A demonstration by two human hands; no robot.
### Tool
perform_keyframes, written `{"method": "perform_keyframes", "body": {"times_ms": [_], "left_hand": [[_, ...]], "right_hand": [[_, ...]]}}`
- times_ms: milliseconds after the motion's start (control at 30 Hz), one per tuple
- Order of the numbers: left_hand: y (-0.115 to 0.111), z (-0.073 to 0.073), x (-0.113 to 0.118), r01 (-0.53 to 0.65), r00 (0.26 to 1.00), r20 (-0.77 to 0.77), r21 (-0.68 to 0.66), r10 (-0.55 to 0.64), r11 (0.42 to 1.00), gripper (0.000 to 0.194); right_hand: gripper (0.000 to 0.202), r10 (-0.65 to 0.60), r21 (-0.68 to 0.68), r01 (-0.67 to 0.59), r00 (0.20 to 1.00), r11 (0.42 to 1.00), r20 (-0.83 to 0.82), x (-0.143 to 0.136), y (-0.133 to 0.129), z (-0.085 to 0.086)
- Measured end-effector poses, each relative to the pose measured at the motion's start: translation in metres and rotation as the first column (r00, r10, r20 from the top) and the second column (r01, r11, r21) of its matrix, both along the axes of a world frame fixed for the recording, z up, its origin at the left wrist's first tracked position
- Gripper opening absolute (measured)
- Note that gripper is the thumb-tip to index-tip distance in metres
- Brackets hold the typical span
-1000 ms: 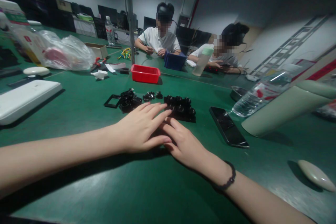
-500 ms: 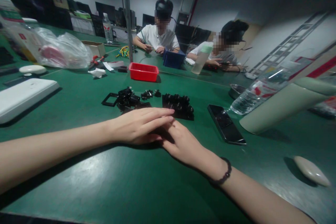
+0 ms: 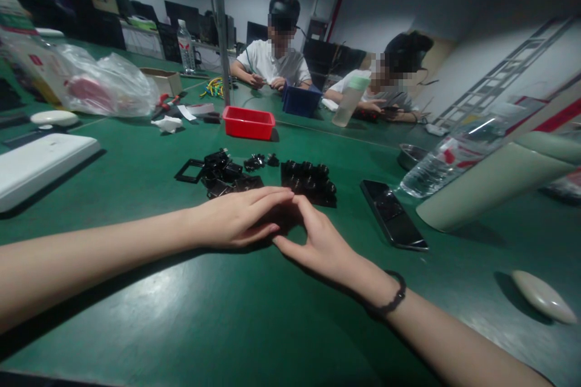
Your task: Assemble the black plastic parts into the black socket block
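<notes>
My left hand (image 3: 238,216) rests on the green table (image 3: 254,320), its fingers stretched out towards the right and nothing seen in them. My right hand (image 3: 324,245), with a dark bracelet at the wrist, meets it at the fingertips; its thumb is spread away from the fingers, and green tabletop shows in the gap. Just beyond the hands lies a pile of black plastic parts (image 3: 222,170), a square frame (image 3: 188,171) among them. Small black pieces (image 3: 255,162) sit to its right, beside a black block with several round knobs (image 3: 308,180), partly hidden by my fingers.
A red bin (image 3: 249,123) stands behind the parts. On the right are a phone (image 3: 393,214), a green flask (image 3: 490,184), a water bottle (image 3: 454,154) and a pale oval object (image 3: 543,297). A white box (image 3: 48,163) is at left. Two people (image 3: 276,60) sit opposite.
My right hand has drawn slightly right, out from under my left fingers, and its thumb has spread. The left hand has barely moved. The parts lie as before.
</notes>
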State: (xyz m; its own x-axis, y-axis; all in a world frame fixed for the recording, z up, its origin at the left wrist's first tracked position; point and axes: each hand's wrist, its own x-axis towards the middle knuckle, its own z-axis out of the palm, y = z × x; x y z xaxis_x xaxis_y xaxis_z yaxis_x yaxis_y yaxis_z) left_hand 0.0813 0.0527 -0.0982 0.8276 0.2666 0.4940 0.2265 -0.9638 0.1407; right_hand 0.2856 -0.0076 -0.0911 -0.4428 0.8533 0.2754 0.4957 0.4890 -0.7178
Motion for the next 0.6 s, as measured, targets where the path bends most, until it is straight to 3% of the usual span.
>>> {"method": "perform_keyframes", "body": {"times_ms": [333, 600], "left_hand": [[-0.0046, 0.0034, 0.0, -0.07, 0.997, 0.034, 0.147, 0.066, 0.987, 0.039], [-0.0039, 0.0043, -0.0015, -0.061, 0.998, 0.015, 0.131, 0.059, 0.989, 0.036]], "right_hand": [[0.046, -0.064, 0.011, 0.065, 0.996, 0.998, -0.06, -0.0013, -0.0003, -0.0014], [0.042, -0.099, -0.028, 0.098, 0.994, 0.995, -0.05, -0.0022, -0.0004, -0.0026]]}}
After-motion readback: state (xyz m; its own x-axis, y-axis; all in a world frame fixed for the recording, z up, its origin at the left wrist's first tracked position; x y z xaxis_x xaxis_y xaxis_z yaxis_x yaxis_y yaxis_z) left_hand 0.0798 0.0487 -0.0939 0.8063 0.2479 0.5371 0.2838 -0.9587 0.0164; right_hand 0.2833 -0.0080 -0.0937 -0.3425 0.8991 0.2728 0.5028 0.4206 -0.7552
